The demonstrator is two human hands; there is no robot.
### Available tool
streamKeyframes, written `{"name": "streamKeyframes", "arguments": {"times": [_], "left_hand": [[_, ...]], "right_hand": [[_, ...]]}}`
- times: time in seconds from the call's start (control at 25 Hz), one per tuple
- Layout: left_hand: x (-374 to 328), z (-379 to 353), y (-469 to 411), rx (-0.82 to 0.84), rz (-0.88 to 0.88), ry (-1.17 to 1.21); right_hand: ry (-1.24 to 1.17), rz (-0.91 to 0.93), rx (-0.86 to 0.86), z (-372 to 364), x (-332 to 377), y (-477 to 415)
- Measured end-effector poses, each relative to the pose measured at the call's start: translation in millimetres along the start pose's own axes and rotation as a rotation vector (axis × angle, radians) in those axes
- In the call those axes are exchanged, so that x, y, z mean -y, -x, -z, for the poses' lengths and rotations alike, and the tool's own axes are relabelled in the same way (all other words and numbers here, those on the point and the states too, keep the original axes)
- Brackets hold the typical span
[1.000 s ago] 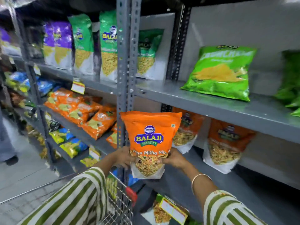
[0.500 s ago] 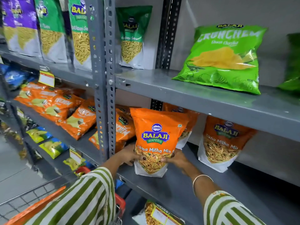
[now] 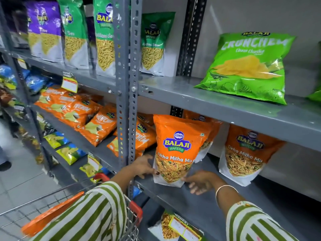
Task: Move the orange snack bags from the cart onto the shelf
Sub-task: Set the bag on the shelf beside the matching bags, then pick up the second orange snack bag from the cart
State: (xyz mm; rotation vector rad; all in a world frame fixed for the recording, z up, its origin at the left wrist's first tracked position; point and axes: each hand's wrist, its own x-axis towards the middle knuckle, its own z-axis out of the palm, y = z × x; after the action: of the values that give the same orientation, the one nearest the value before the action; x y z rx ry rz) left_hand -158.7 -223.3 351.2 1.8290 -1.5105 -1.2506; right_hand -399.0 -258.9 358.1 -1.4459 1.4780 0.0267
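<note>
An orange Balaji snack bag (image 3: 178, 146) stands upright on the grey middle shelf (image 3: 205, 204), right of the steel upright. My left hand (image 3: 142, 166) pinches its lower left edge, thumb on the front. My right hand (image 3: 201, 182) rests on the shelf just below the bag's right corner, fingers spread and off the bag. Two more orange bags of the same kind stand behind (image 3: 208, 129) and to the right (image 3: 243, 153). Another orange bag (image 3: 52, 214) lies in the wire cart (image 3: 137, 209) at the bottom left, partly hidden by my striped sleeve.
The perforated steel upright (image 3: 128, 84) stands right beside my left hand. The shelf above (image 3: 225, 105) overhangs the bags and carries a green Crunchem bag (image 3: 248, 66). Orange chip bags (image 3: 97, 127) fill the left bay. A person's shoe (image 3: 5, 165) shows at far left.
The bag went deeper onto the shelf and now stands on its base. My right hand has come off it and spread out on the shelf. The view moved closer.
</note>
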Motion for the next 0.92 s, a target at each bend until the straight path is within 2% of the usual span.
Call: {"name": "streamKeyframes", "arguments": {"times": [0.08,0.16,0.24,0.32,0.4,0.48,0.6,0.68,0.76,0.92], "left_hand": [[13.4,12.6,22.3,0.047,0.039,0.002],[37.8,28.2,46.6,0.122,0.125,0.027],[82.4,46.0,69.8,0.129,0.243,0.038],[133.8,57.0,91.6,0.152,0.392,0.014],[186.0,61.9,114.8,0.091,0.529,-0.061],[245.8,61.9,130.1,0.042,0.674,-0.026],[318.1,57.1,139.1,-0.034,0.815,0.077],[354.4,55.2,131.2,-0.103,0.809,0.02],[381.2,48.3,116.1,-0.224,0.687,0.028],[448.8,25.9,70.5,-0.413,0.502,0.311]], "right_hand": [[0.064,-0.113,0.17,-11.9,9.8,2.4],[0.103,-0.06,0.293,-33.5,30.3,1.8],[0.117,0.048,0.381,-71.6,58.9,-3.6],[0.153,0.133,0.438,-116.0,80.0,-19.4],[0.212,0.16,0.5,-164.6,94.6,-42.3],[0.283,0.148,0.532,-212.3,100.3,-70.0],[0.377,0.187,0.449,-279.6,99.4,-115.8],[0.363,0.204,0.427,-316.8,90.7,-158.9],[0.341,0.231,0.442,-351.5,81.6,-197.8],[0.29,0.326,0.408,-402.6,63.5,-258.6]]}}
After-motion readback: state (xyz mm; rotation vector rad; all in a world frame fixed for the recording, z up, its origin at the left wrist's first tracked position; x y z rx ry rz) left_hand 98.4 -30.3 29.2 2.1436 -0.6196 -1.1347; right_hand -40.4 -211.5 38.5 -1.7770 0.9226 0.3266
